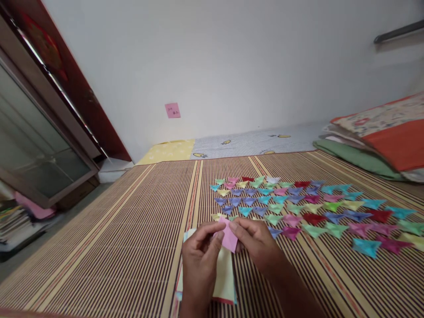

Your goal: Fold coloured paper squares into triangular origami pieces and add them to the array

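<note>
A small folded piece of pink paper (229, 238) is held up between both hands near the lower middle of the head view. My left hand (202, 254) pinches its left edge with thumb and fingers. On the upper right side of the paper, my right hand (253, 238) has its thumb and fingers closed. Beneath the hands lies a stack of paper sheets (225, 280), pale yellow on top with red and blue edges showing. Rows of small folded paper pieces (273, 208) in many colours spread over the striped mat (132, 229) beyond and to the right.
Folded bedding and a pillow (394, 141) lie at the far right. Patterned cloth (245, 143) runs along the wall, where a pink note (172, 110) is stuck. A glass-fronted cabinet (43, 145) stands at the left, beside a stack of papers (15, 225).
</note>
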Motion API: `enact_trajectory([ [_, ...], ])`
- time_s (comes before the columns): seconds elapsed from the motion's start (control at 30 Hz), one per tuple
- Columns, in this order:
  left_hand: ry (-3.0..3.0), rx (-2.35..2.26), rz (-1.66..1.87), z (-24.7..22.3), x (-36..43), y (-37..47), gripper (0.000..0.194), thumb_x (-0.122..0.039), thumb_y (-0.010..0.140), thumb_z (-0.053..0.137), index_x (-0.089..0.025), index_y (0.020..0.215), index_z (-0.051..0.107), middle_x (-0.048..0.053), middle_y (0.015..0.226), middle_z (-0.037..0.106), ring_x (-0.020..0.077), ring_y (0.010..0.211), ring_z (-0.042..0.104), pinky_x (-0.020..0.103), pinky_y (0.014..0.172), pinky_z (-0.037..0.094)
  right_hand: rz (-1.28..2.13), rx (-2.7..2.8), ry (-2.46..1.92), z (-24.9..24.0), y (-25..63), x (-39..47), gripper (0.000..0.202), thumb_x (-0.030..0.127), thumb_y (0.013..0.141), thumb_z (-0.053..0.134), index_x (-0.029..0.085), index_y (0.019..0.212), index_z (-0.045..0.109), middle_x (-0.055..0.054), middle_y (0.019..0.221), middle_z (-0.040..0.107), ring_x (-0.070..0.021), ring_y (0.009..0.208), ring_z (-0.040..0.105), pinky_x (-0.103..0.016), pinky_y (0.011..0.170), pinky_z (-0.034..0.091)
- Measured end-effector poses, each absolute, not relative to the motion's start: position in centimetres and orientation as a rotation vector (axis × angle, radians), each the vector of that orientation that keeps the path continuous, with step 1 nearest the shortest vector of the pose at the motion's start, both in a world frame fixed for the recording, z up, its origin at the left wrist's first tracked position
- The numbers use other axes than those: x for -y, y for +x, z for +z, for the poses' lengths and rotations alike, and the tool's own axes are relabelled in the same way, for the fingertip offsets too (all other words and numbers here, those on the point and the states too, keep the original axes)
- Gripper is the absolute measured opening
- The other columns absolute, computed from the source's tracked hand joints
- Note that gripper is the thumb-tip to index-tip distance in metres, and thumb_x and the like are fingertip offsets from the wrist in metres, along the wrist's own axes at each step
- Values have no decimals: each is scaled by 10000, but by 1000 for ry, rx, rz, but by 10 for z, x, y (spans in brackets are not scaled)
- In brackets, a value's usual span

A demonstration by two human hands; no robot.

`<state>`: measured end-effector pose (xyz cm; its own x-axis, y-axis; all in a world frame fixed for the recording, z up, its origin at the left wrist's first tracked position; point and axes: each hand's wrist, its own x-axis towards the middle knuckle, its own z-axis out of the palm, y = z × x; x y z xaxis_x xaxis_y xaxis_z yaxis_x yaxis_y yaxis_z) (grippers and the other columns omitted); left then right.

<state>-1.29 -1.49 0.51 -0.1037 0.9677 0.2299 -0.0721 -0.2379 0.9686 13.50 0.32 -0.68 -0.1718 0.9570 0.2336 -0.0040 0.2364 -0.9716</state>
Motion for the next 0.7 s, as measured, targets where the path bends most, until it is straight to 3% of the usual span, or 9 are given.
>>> enact_trajectory([
  [0.07,1227,-1096,1484,3,13,-15,170,-328,765,816,-205,880,832,90,939,774,231,888,703,298,801,557,1086,1464,-977,-4,139,-3,428,453,1013,506,193,676,553,38,603,462,-132,582,455,-264,550,338],
  [0.13,1170,-1104,1464,0,11,-18,202,-342,762,824,-198,903,834,84,903,774,205,815,690,274,736,552,1086,1439,-960,-2,143,-3,309,409,1013,516,195,830,642,23,689,544,-140,646,530,-263,599,401],
  [0.2,1129,-1111,1446,-5,9,-22,231,-350,766,827,-189,931,831,65,827,762,155,691,638,233,636,518,1169,1418,-880,0,147,-2,189,332,989,552,221,1064,686,-18,887,668,-170,825,641,-291,737,490],
  [0.27,1102,-1112,1440,-8,6,-25,244,-346,763,836,-178,940,826,43,759,739,115,603,565,206,571,472,1243,1448,-798,0,150,-2,228,250,943,595,244,1147,697,-51,1055,702,-203,993,668,-343,867,517],
  [0.43,1082,-1044,1416,-9,5,-28,182,-329,783,829,-183,891,817,23,727,703,114,622,566,207,598,465,1162,1549,-816,2,153,-1,158,200,874,675,226,1000,768,-69,1020,703,-214,945,664,-380,853,533],
  [0.57,1251,-917,1357,-5,5,-32,134,-297,842,778,-212,930,832,55,913,710,169,866,646,244,786,501,1144,1498,-787,2,151,-2,100,263,902,693,224,945,773,-58,965,701,-203,920,666,-358,831,518],
  [0.7,1304,-769,1286,-4,4,-38,282,-263,725,874,-239,1003,832,65,1053,669,203,976,647,253,820,509,1101,1460,-770,-1,151,-4,96,270,916,681,222,908,764,-41,902,685,-189,883,655,-331,795,502],
])
